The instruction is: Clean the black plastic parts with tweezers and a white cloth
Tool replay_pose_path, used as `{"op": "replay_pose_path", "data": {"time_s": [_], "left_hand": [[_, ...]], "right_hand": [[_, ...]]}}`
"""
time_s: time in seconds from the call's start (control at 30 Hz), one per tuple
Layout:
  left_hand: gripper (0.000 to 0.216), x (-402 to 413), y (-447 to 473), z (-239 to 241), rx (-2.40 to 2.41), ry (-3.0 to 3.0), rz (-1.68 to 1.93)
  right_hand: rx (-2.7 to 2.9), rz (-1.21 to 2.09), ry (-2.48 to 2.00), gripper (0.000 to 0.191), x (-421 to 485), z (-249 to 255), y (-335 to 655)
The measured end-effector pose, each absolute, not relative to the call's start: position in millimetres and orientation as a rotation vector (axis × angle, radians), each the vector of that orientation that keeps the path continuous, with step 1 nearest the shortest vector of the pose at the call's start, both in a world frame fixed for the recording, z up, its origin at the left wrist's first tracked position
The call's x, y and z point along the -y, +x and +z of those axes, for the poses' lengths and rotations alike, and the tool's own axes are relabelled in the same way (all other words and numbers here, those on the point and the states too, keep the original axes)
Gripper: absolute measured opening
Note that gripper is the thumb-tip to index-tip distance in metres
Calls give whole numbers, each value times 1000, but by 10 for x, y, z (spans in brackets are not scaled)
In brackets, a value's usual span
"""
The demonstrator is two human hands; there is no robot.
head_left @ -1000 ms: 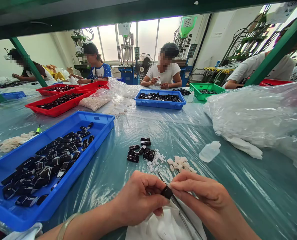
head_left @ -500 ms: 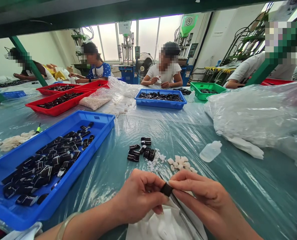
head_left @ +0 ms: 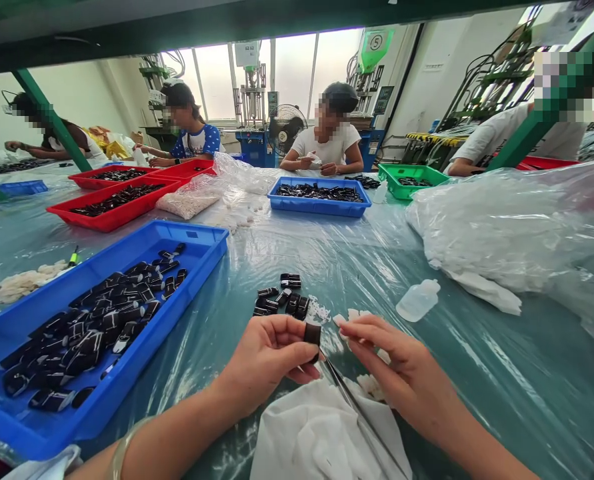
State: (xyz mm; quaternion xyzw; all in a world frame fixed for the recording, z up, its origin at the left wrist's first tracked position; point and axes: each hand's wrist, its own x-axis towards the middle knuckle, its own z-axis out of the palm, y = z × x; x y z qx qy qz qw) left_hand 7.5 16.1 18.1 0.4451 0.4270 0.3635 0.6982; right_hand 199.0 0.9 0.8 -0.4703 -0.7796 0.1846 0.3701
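My left hand (head_left: 277,350) pinches a small black plastic piece (head_left: 312,334) upright between thumb and fingers. Close to its right, my right hand (head_left: 401,367) has its thumb and index fingertips nearly together at a pile of small off-white pieces (head_left: 357,313). Whether a white piece is between those fingertips is hard to make out. Metal tweezers (head_left: 359,407) slant across a crumpled white cloth (head_left: 317,433) below the hands, their tip near the black piece. Just beyond my left hand lie several glossy black pieces (head_left: 291,283) and white scraps (head_left: 319,309).
On the left stands a blue tray (head_left: 197,283) full of black parts. A clear plastic bottle (head_left: 419,300) lies at right, before a large plastic bag (head_left: 517,220). Red trays (head_left: 71,217), another blue tray (head_left: 319,208) and a green tray (head_left: 397,190) stand farther back, where several people sit.
My hands have moved apart: the left shifted left and up with the black piece, now held more upright. My right hand let go of that piece and moved toward the white pile.
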Motion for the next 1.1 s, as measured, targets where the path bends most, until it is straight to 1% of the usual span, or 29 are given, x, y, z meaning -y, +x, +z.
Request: {"op": "replay_pose_path", "data": {"time_s": [0.1,0.33,0.6,0.77,0.87,0.93,1.1], "left_hand": [[21,-173,61,175,-953,960,820],[33,-174,62,160,-919,861,815],[35,-164,105,145,-899,802,754],[35,-156,106,141,-895,810,737],[29,-145,106,133,-898,848,728],[25,-135,102,131,-918,885,719],[27,-110,95,142,-937,933,684]], "right_hand": [[2168,275,-1174,27,-91,-90,1957],[2300,108,-1271,24,-152,-208,1780],[2354,-16,-1309,22,-184,-314,1754],[2361,16,-1304,23,-174,-304,1745],[2326,68,-1304,24,-167,-282,1730],[2278,118,-1304,24,-160,-252,1732],[2068,298,-1322,20,-90,-68,1820]]}}
